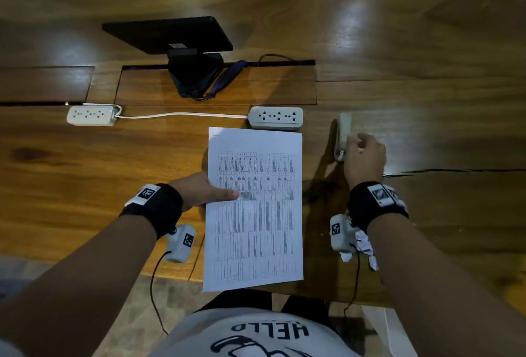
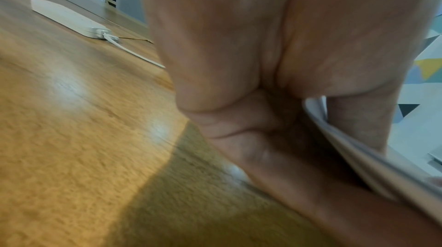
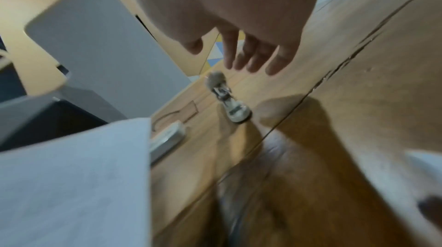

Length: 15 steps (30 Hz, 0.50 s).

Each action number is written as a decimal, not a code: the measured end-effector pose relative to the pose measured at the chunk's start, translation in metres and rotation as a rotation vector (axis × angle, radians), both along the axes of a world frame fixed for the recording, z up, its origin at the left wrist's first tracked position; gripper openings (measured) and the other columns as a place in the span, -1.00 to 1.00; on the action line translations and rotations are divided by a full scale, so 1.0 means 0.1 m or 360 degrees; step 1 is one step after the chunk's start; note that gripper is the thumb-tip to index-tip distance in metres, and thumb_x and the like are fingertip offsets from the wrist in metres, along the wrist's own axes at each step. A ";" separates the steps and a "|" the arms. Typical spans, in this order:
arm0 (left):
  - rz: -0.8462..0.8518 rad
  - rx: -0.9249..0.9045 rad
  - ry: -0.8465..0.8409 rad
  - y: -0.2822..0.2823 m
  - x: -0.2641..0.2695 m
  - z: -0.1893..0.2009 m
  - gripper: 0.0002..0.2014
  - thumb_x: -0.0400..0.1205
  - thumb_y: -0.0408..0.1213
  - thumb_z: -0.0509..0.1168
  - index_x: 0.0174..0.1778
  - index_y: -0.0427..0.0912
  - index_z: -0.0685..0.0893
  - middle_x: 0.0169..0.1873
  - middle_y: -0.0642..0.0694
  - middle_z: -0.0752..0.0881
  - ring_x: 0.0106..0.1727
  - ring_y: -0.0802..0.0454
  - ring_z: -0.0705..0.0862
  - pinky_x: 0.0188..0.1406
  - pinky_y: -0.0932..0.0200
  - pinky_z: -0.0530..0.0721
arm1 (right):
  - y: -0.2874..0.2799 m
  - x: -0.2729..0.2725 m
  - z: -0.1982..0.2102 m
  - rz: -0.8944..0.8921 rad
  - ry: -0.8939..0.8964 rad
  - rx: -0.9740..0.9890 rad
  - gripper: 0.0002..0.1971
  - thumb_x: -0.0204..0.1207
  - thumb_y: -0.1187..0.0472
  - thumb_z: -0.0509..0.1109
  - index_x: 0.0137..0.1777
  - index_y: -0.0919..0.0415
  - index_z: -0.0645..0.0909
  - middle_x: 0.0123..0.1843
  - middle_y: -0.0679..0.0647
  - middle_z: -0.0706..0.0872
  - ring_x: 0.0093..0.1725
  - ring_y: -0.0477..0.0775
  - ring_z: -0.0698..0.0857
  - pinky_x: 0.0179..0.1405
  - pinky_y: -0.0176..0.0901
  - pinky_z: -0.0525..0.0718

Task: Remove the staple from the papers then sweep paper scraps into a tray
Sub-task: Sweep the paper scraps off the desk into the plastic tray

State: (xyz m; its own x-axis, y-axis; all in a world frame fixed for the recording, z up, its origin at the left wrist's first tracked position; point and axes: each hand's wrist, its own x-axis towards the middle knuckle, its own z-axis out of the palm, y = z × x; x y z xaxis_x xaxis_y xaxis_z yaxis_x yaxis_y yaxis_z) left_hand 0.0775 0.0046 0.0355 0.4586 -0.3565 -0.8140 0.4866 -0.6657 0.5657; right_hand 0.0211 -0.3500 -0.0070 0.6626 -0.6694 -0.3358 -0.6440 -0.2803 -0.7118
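A sheaf of printed papers (image 1: 254,208) lies lengthwise on the wooden table (image 1: 85,174) in front of me. My left hand (image 1: 219,194) pinches its left edge, thumb on top and fingers beneath; the left wrist view shows the paper edge (image 2: 354,149) lifted over that hand (image 2: 299,111). A pale stapler-like tool (image 1: 343,131) with a metal end lies to the right of the papers. My right hand (image 1: 360,143) hovers just over it, and in the right wrist view its fingers (image 3: 253,56) are straight and apart from the tool (image 3: 229,100). Crumpled paper scraps (image 1: 368,251) lie under my right wrist.
Two white power strips (image 1: 91,115) (image 1: 275,118) joined by a cable lie beyond the papers. A black monitor (image 1: 170,33) on its stand (image 1: 193,77) sits further back. A dark crack (image 1: 455,170) runs through the table at the right. The table's near edge is by my body.
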 end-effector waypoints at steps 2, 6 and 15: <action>0.0017 -0.0044 0.0016 -0.02 -0.03 -0.02 -0.45 0.59 -0.18 0.66 0.51 0.09 0.71 0.30 0.03 0.90 0.31 -0.02 0.89 0.13 -0.04 0.93 | 0.17 -0.22 0.11 -0.0055 -0.0140 0.0079 -0.64 0.70 -0.21 0.22 0.28 0.00 0.61 0.26 0.02 0.63 0.24 0.06 0.66 0.19 0.10 0.73; 0.0065 -0.0116 0.0068 -0.06 -0.09 -0.10 -0.43 0.55 -0.21 0.67 0.50 0.07 0.72 0.33 0.01 0.89 0.38 -0.05 0.85 0.39 -0.25 0.83 | 0.68 -0.79 0.12 0.0323 -0.0011 0.0709 -0.58 0.65 -0.24 0.38 0.33 0.01 0.58 0.21 -0.16 0.73 0.17 -0.17 0.71 0.18 -0.05 0.67; 0.0264 0.0298 -0.0457 -0.19 -0.26 -0.37 -0.43 0.49 -0.03 0.72 0.41 -0.02 0.77 0.30 -0.06 0.87 0.29 -0.13 0.84 0.34 -0.27 0.83 | 0.89 -0.83 -0.40 0.0169 0.0118 0.0645 -0.95 0.64 0.18 0.46 0.01 0.08 0.76 -0.07 0.02 0.88 -0.04 0.10 0.86 0.09 0.19 0.84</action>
State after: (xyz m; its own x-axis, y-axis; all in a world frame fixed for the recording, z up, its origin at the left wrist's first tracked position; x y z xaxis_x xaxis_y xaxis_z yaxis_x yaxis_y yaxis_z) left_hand 0.0514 -0.0145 -0.0013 0.7163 -0.1155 -0.6882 0.4359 -0.6961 0.5705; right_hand -0.0618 -0.2615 -0.0466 0.6849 -0.4026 -0.6072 -0.6803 -0.0550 -0.7309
